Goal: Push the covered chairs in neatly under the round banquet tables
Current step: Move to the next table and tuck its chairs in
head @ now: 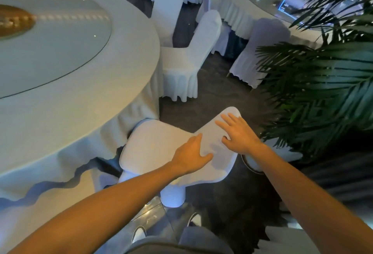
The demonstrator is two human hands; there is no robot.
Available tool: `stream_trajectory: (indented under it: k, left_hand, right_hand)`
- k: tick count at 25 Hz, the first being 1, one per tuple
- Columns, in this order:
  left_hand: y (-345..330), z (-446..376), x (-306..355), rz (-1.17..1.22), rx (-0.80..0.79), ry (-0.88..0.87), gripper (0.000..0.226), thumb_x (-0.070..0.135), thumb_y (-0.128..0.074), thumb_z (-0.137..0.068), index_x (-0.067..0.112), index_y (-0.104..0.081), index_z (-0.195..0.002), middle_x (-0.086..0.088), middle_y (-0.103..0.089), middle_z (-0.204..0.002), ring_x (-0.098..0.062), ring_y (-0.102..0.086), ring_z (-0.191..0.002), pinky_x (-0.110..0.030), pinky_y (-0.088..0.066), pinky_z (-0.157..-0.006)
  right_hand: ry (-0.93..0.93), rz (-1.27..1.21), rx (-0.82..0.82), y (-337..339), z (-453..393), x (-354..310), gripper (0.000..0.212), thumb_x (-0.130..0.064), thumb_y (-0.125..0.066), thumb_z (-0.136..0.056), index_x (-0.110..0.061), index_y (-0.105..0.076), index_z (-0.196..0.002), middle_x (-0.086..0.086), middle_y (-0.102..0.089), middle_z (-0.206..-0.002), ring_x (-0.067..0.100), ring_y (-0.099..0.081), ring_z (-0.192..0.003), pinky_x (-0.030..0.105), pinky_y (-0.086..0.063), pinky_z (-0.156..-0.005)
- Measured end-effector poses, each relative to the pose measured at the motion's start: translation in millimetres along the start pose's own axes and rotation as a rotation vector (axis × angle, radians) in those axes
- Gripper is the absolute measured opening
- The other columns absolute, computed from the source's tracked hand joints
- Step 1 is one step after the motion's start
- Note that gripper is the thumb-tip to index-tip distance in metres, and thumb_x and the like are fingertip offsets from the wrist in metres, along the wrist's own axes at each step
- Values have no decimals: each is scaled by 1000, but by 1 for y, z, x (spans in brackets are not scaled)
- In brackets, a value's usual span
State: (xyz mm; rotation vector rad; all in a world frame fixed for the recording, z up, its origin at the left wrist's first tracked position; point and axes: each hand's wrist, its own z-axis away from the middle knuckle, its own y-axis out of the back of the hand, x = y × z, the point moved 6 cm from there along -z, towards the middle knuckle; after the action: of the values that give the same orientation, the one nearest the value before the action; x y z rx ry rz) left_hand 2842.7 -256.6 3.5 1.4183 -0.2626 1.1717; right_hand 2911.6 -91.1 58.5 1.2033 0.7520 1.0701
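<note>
A white covered chair stands just below me, its seat partly under the edge of the round banquet table on the left. Both hands lie on the chair's backrest. My left hand rests at the fold between seat and back, thumb spread toward the right. My right hand lies flat on the upper part of the back with fingers spread and straight. A second covered chair stands farther along the same table, its seat close to the tablecloth.
A glass turntable sits on the table. A potted palm crowds the right side, its pot next to the chair. Another round table with several covered chairs stands behind. Dark carpet lies between. My shoes are below.
</note>
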Motion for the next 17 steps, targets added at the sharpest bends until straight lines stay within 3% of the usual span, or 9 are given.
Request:
stream_trajectory:
  k: [5,9,12,15,17]
  left_hand:
    - [-39,-43,22,6,-69,113,88,59,-63,-83,20,-23,-152,-6,-36,-152,-27,-40,-134,-43,-37,-109]
    - [-91,-72,39,79,-132,267,98,63,-68,-76,21,-21,-152,-7,-34,-152,-28,-40,-134,-44,-37,-109]
    - [-130,-78,41,82,-178,339,99,62,-67,-79,23,-15,-153,-8,-31,-153,-31,-39,-134,-46,-38,-109]
    - [-155,-68,34,48,-164,389,90,46,-66,-86,22,-10,-152,-12,-41,-140,-34,-48,-122,-44,-45,-100]
    - [-164,-64,25,52,-119,413,85,37,-63,-89,24,-9,-153,-12,-42,-139,-34,-48,-122,-44,-44,-100]
  right_hand:
    - [118,86,-299,-51,-41,77,76,-33,-58,-90,-33,-16,-154,1,-3,-164,24,6,-149,50,1,-119]
    - [308,254,-340,-87,-63,122,70,-23,-54,-91,-31,-20,-152,5,-10,-163,25,4,-149,50,1,-118]
    - [526,317,-296,-95,-79,116,64,-23,-61,-87,-28,-36,-146,6,-28,-157,29,-13,-147,50,-1,-120]
    - [721,385,-267,-95,-87,107,54,-25,-62,-79,-27,-53,-132,1,-53,-139,26,-44,-130,46,-24,-114]
    - [739,395,-249,-94,-89,108,48,-25,-63,-77,-28,-58,-125,-2,-61,-128,23,-54,-118,41,-36,-107]
